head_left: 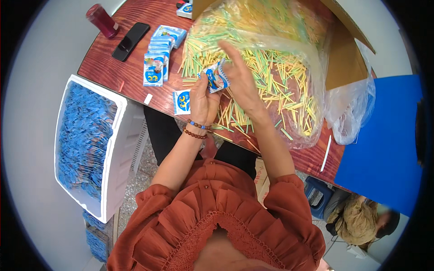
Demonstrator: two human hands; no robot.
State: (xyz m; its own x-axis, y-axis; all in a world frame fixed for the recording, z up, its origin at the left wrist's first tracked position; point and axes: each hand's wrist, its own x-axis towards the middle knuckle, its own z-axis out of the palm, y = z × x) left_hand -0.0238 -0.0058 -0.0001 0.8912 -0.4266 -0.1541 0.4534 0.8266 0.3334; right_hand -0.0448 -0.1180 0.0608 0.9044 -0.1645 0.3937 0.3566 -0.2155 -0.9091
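Observation:
A small blue-and-white printed packet (216,77) is pinched by my left hand (203,103), thumb on its face, above the table's near edge. Close against the packet's right side is my right hand (246,88), index finger stretched away from me and the other fingers partly hidden. Another such packet (181,102) lies flat just left of my left wrist. Farther left is an overlapping pile of the same packets (155,67). Thin yellow and green sticks (285,86) are heaped under and beyond my right hand, partly in a clear plastic bag (266,43).
Left of the table, a white foam box (115,117) holds many blue packets. A black phone (131,41) and red bottle (103,21) stand at the far left. Cardboard (346,63) rises behind the sticks; a blue panel (384,140) covers the right. A person (359,221) is at lower right.

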